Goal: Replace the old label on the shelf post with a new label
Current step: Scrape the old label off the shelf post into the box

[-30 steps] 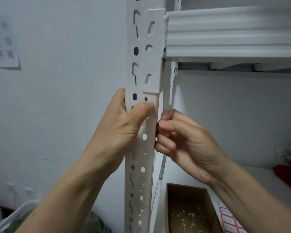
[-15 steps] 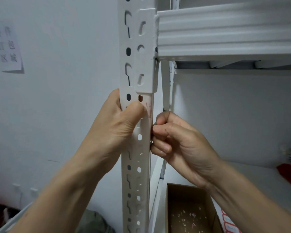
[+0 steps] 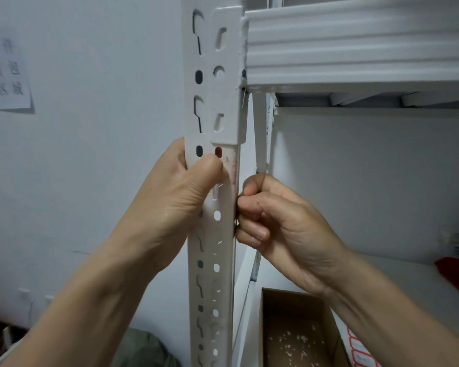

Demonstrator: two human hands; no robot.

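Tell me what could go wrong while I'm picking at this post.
1. Reddish residue on the post may stop a new label sticking.
2. The right hand pinches at the post's edge; that metal edge might nick fingertips.
3. Scraps could miss the box below, since the hands work left of it.

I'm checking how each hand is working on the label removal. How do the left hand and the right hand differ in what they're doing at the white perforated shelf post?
The left hand wraps around the white perforated metal shelf post from its left side, thumb pressed on the front face; the right hand sits at the post's right edge.
The left hand is spread in a broad grip; the right hand's fingers are curled tight, pinching at the edge.
The left hand reaches higher, beside the reddish residue.
Both are bare and touch the post.
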